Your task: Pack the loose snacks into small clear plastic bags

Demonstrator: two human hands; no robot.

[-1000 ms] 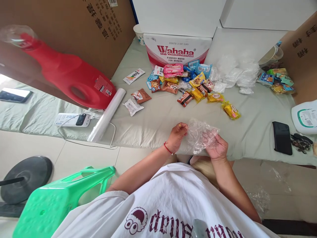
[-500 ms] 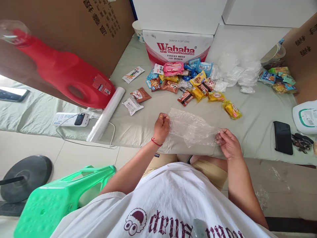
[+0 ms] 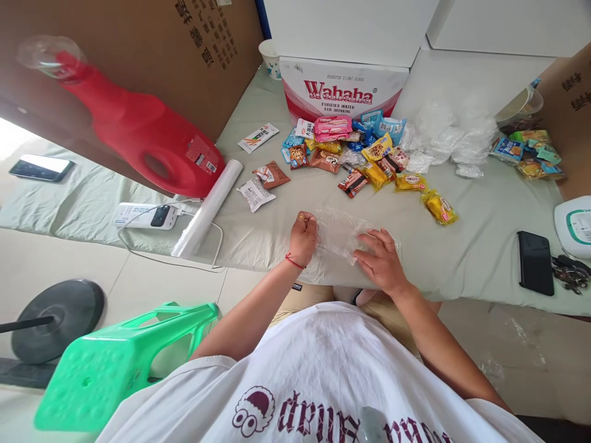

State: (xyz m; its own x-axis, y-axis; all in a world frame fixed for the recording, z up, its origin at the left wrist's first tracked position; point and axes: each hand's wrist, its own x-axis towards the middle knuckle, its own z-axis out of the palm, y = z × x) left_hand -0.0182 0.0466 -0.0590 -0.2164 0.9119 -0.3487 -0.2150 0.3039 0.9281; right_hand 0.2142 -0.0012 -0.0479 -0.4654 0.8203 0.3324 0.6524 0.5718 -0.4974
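A clear plastic bag [image 3: 339,232] lies flat on the pale green sheet [image 3: 462,246] near the front edge. My left hand [image 3: 303,237] pinches the bag's left end with closed fingers. My right hand [image 3: 381,261] rests palm down on the bag's right part, fingers spread. Beyond the bag lies a pile of small snack packets [image 3: 355,151], and a yellow packet [image 3: 441,207] lies apart to the right.
A Wahaha carton [image 3: 341,92] stands behind the snacks, crumpled clear bags [image 3: 443,138] to its right. A red jug [image 3: 138,135], a roll of plastic film [image 3: 207,209] and a power strip [image 3: 148,215] are at left. A black phone [image 3: 534,261] lies right. A green stool [image 3: 120,363] stands on the floor.
The crumpled bag was pulled out between both hands, then laid on the sheet. My right hand let go of its end and now presses flat on it.
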